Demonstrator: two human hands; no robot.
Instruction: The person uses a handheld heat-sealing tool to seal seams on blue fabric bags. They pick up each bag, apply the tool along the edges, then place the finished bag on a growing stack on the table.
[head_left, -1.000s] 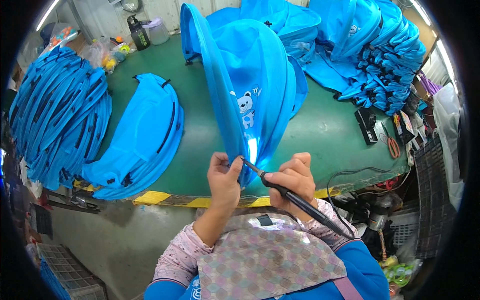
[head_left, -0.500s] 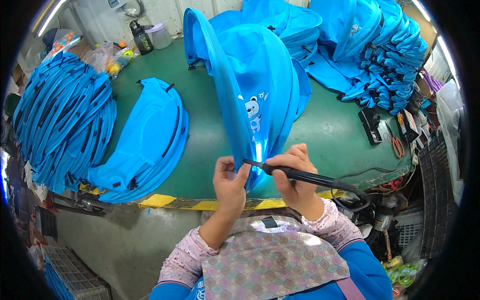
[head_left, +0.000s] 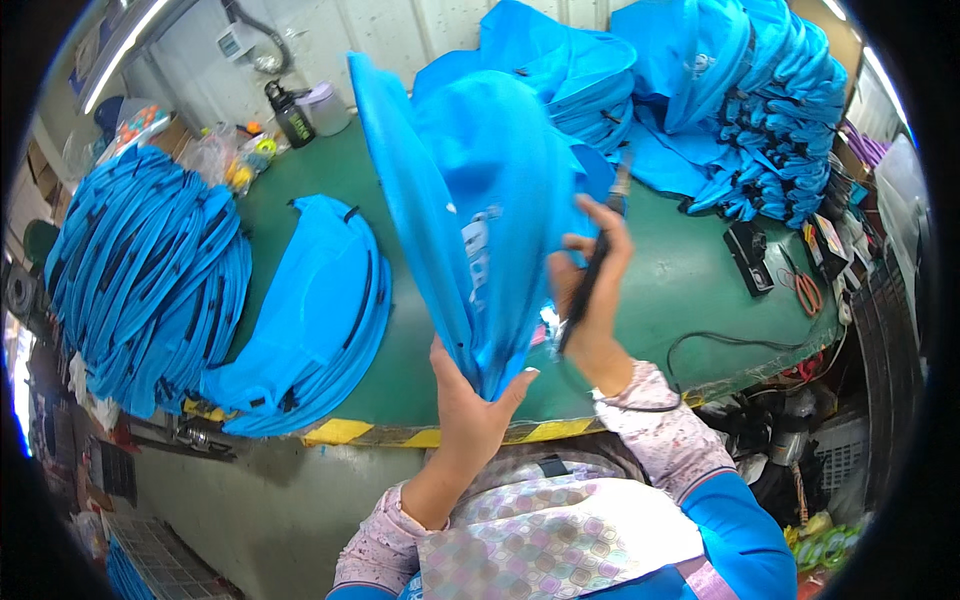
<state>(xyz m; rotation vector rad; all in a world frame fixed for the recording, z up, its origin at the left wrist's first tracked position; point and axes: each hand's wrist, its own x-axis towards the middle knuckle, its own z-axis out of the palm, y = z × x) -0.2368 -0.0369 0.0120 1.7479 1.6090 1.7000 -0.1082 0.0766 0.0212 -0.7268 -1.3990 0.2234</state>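
A blue fabric canopy (head_left: pixel 520 150) with a white bear print and a piped rim stands tilted up in front of me. My left hand (head_left: pixel 470 412) is closed around its narrow lower end, thumb on the right side. In my right hand (head_left: pixel 603 325), just right of the canopy, is a corded black-handled soldering iron (head_left: pixel 590 280). Its metal tip points up and away from me. The right hand is blurred by motion, with its fingers partly raised around the handle. The tip appears apart from the rim end that my left hand grips.
On the green table (head_left: pixel 670 275), a folded canopy (head_left: pixel 310 285) and a large blue pile (head_left: pixel 150 285) lie left. More canopies (head_left: pixel 565 65) and a bunched stack (head_left: pixel 785 130) fill the back right. Scissors (head_left: pixel 807 292), a black box (head_left: pixel 748 258) and the cord (head_left: pixel 735 339) lie right; a bottle (head_left: pixel 290 117) stands behind.
The iron has swung from the rim's lower end up and to the right, its tip now away from me. My left hand has moved slightly nearer and now wraps around the canopy's end.
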